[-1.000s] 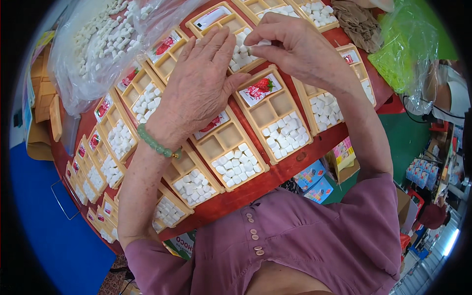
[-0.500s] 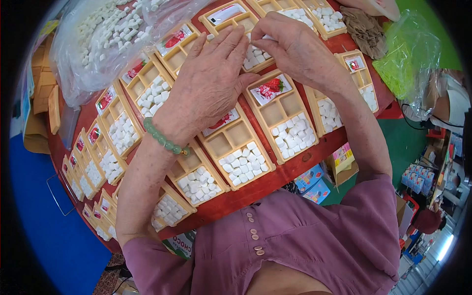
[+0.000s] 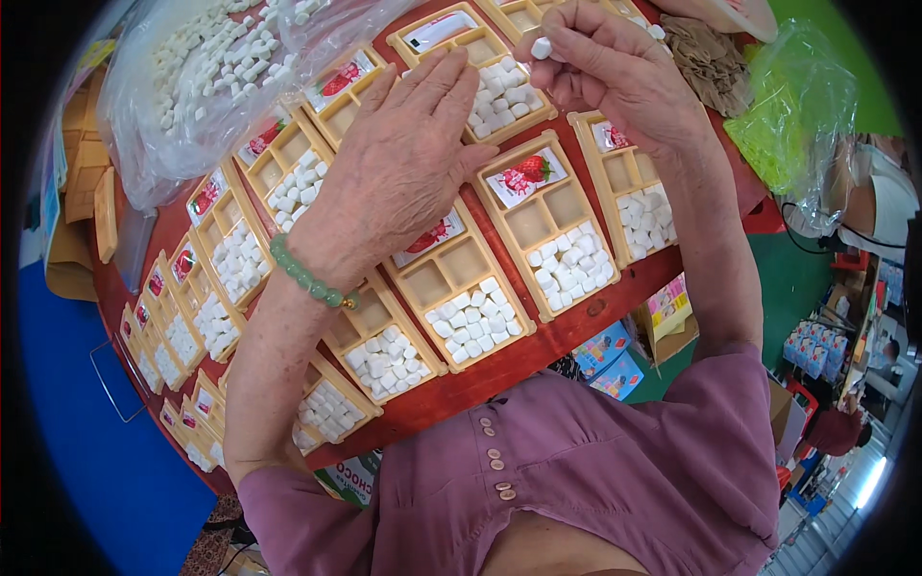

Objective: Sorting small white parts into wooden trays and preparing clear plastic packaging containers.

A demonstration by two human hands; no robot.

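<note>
A small white marshmallow is pinched between the thumb and fingertips of my right hand, above the far trays. My left hand lies flat with fingers stretched, over the middle trays, partly hiding them; it wears a green bead bracelet. Between the two hands is a tan compartment tray with marshmallows in its large section and a white packet in another. Nearer me, another tray holds marshmallows and a strawberry-print sachet.
Similar filled trays stand in rows along the red table. A clear plastic bag of loose marshmallows is at the far left. At the far right are crumpled brown material and a yellow-green plastic bag. Part of another person's arm shows there.
My right hand has moved up and right, away from my left, uncovering more of the tray's marshmallows. A marshmallow now shows in its fingertips. My left hand has shifted slightly left.
</note>
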